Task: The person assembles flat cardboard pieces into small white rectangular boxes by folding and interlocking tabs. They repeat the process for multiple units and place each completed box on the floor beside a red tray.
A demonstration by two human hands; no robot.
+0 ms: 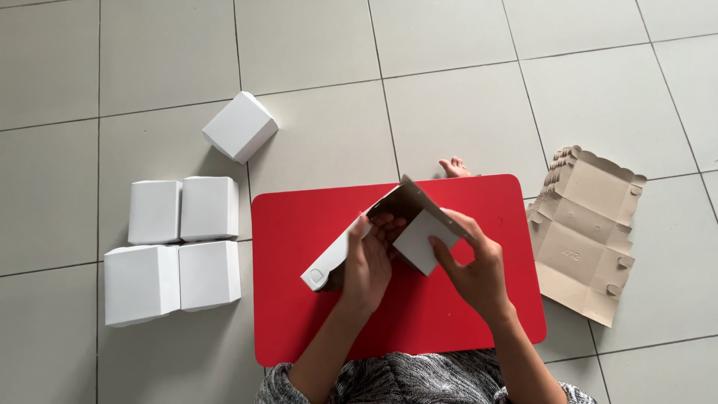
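A half-folded white cardboard box point(336, 258), brown on the inside, is held up over a red board point(299, 314). My left hand point(368, 262) reaches inside it and grips its long wall. My right hand point(471, 265) pinches a white side flap point(420, 241) of the same box, thumb on the flap's face. Both hands are closed on the box, which is tilted with its peak pointing away from me.
Several finished white boxes point(179, 251) sit on the tiled floor at the left, one more point(239, 127) lying apart behind them. A stack of flat brown box blanks point(587, 232) lies right of the board. A foot's toes point(455, 167) peek over its far edge.
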